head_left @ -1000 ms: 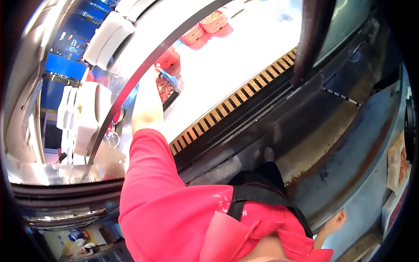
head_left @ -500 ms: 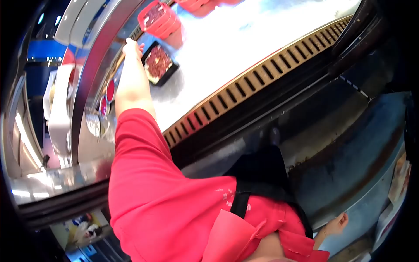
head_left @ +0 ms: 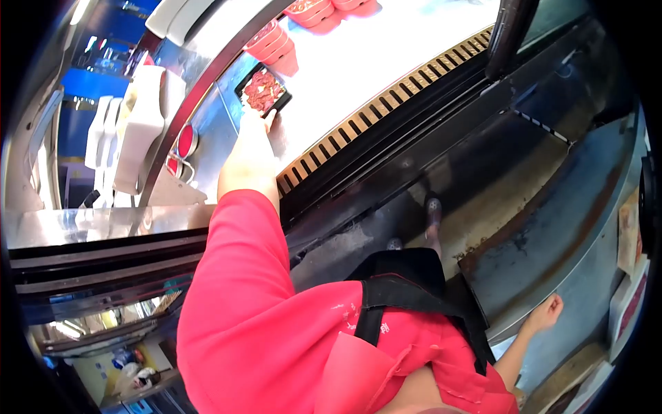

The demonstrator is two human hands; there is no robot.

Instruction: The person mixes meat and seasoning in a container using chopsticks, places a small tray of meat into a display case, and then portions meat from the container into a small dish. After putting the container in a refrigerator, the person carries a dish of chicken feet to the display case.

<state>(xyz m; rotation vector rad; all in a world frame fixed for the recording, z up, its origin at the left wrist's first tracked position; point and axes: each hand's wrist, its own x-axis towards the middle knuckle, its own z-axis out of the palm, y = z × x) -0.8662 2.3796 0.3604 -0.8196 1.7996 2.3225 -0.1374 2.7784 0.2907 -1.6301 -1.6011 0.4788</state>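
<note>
My left arm stretches into a brightly lit display case. At the near end of a black tray of chopped red meat [head_left: 263, 91], my left hand [head_left: 261, 121] has its thumb along the rim. The fingers appear to be gripping that edge; some of them are hidden. Low at the right, my right hand [head_left: 547, 312] hangs beside a bluish-grey metal surface [head_left: 552, 234], its fingers curled in with nothing visible in them.
Behind the black tray stand stacked red trays [head_left: 270, 47] of meat, and more red trays [head_left: 310, 12] are further right. A slotted tan grille [head_left: 386, 103] runs along the case's near edge. Red round items [head_left: 186, 140] lie left of my arm. A dark post [head_left: 509, 41] rises at the right.
My left hand has drawn back from beyond the black tray's left side to its near edge. My right hand has risen slightly in view. The camera view has shifted.
</note>
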